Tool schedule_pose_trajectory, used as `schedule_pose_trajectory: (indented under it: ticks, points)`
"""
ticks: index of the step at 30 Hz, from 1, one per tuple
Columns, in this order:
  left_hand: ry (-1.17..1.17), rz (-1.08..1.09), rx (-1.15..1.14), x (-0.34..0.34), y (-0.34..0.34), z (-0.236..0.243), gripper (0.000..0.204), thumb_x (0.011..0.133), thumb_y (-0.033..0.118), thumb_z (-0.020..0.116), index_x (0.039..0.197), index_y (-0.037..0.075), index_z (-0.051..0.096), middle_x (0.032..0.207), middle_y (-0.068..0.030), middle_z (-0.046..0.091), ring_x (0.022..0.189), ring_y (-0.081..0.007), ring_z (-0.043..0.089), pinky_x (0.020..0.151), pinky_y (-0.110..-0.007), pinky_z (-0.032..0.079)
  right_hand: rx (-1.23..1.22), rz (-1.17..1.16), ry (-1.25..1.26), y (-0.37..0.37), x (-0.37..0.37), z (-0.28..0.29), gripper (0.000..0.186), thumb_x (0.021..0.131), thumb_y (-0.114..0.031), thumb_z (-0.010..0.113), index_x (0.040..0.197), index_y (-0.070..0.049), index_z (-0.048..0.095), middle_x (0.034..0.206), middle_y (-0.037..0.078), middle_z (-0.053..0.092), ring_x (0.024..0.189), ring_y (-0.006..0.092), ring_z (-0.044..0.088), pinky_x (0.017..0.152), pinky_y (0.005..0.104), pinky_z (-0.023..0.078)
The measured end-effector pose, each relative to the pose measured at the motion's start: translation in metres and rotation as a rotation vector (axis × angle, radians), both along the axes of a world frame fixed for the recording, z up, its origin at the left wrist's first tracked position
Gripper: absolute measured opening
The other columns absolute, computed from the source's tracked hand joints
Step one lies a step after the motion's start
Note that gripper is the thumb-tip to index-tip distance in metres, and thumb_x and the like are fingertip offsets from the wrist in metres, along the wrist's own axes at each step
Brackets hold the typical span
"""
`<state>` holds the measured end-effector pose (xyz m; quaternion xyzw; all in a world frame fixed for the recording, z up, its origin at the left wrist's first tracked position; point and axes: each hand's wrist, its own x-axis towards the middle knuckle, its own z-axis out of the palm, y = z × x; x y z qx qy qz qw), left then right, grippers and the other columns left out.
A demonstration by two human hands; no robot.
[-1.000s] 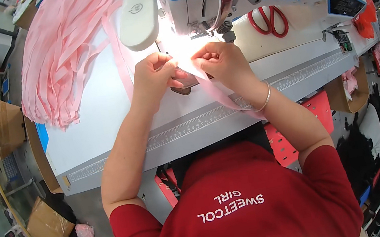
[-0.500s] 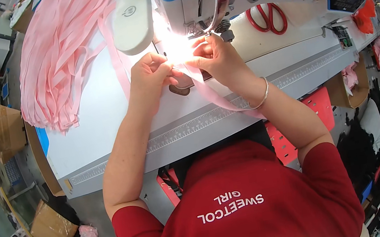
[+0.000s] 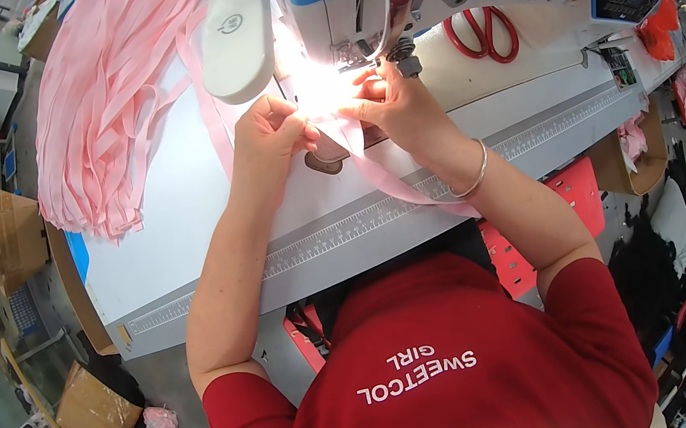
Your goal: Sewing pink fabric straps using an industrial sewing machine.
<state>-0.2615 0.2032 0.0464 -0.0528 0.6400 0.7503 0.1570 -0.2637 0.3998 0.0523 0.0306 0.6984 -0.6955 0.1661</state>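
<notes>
Both hands work at the needle area of a white and blue sewing machine (image 3: 327, 8), under a glaring lamp. My left hand (image 3: 271, 135) pinches the edge of a pink fabric strip (image 3: 387, 178) with thumb and forefinger. On the other side of the strip, my right hand (image 3: 398, 109) is closed on it, close to the presser foot. The glare washes out the fingertips and the cloth between them. From there the strip hangs over the table's front edge, passing by my right forearm. A bracelet (image 3: 481, 168) circles my right wrist.
A big bundle of pink strips (image 3: 118, 115) covers the table's left side. Red-handled scissors (image 3: 484, 36) lie under the machine arm. A ruler scale (image 3: 345, 224) runs along the front edge. A white lamp head (image 3: 238, 46) stands left of the needle. Cardboard boxes (image 3: 15, 234) sit beyond the table.
The hands stay almost in place, still holding the strip. The strip between them has shifted slightly and shows a little wider below the fingers.
</notes>
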Motion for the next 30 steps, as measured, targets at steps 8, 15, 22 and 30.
schedule_pose_trajectory:
  ticks: [8, 15, 22, 30]
  points:
    - [0.024, 0.023, 0.020, 0.002, -0.004, 0.002, 0.007, 0.090, 0.003, 0.061, 0.089, 0.006, 0.055, 0.077, -0.0034, 0.061, 0.070, -0.0094, 0.060, 0.063, -0.023, 0.049, -0.003, 0.027, 0.007, -0.005, 0.000, -0.003, 0.031, 0.088, -0.010, 0.071, 0.110, 0.002, 0.053, 0.093, 0.009, 0.067, 0.083, 0.0132, 0.065, 0.073, 0.0258, 0.053]
    - [0.104, -0.063, -0.062, -0.004, 0.004, 0.010, 0.008, 0.087, 0.007, 0.063, 0.088, 0.004, 0.055, 0.076, -0.0022, 0.059, 0.072, -0.0095, 0.060, 0.063, -0.022, 0.046, -0.378, 0.229, -0.133, 0.010, -0.004, -0.011, 0.021, 0.089, -0.009, 0.063, 0.105, 0.004, 0.067, 0.090, 0.008, 0.070, 0.076, 0.0113, 0.065, 0.069, 0.0249, 0.053]
    - [0.093, 0.026, -0.057, 0.000, -0.003, -0.003, 0.017, 0.086, 0.000, 0.065, 0.089, 0.010, 0.051, 0.077, 0.0022, 0.052, 0.070, -0.0056, 0.049, 0.061, -0.020, 0.035, 0.452, 0.013, 0.817, 0.016, 0.021, 0.001, 0.013, 0.084, -0.011, 0.069, 0.094, -0.004, 0.070, 0.076, 0.010, 0.067, 0.065, 0.0210, 0.065, 0.066, 0.0314, 0.052]
    - [0.153, -0.001, -0.018, -0.002, 0.000, -0.003, 0.011, 0.092, 0.003, 0.058, 0.100, 0.008, 0.053, 0.093, -0.0047, 0.063, 0.081, -0.0062, 0.050, 0.077, -0.021, 0.039, 0.981, -0.947, 1.307, 0.147, 0.013, 0.048, 0.021, 0.086, -0.010, 0.068, 0.104, -0.010, 0.057, 0.127, 0.009, 0.063, 0.120, 0.0266, 0.052, 0.102, 0.0437, 0.027]
